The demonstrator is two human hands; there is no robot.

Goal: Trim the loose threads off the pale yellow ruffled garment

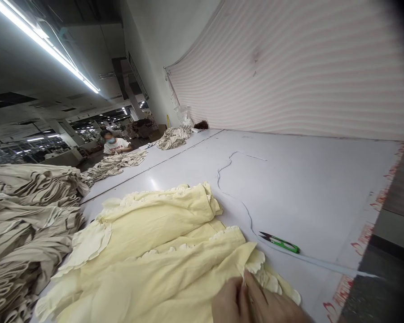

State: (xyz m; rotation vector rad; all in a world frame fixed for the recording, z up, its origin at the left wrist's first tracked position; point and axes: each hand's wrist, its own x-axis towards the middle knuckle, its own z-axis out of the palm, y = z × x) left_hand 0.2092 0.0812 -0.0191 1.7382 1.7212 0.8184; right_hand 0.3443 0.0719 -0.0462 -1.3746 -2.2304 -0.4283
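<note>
Your two hands sit at the near edge of the view, pressed close together: the left hand (pixel 229 301) and the right hand (pixel 272 306) both pinch the scalloped hem of the pale yellow garment (pixel 155 251), fingers closed on the cloth right at its near right corner. Only the upper parts of your hands show, so how much fabric you have gathered underneath cannot be told. The garment lies spread flat on the white table (pixel 306 179), running from your hands away to the left and far side, with ruffled edges along its borders and a fold across its middle. It looks light, thin and limp, so it will likely drape and slide on the smooth tabletop rather than hold any shape; the frilled trim looks delicate and is probably best gripped along the seam just inside it, where the cloth is doubled, rather than by the frill itself. Just to the right of the garment lie the green-handled thread snips (pixel 280 242), apart from your hands, beside a long loose strip (pixel 235 197) that wanders across the table. To the left, a tall stack of beige folded garments (pixel 27 224) crowds the table edge. Farther off, another person (pixel 114 144) sits behind more heaped cloth (pixel 173 137).
</note>
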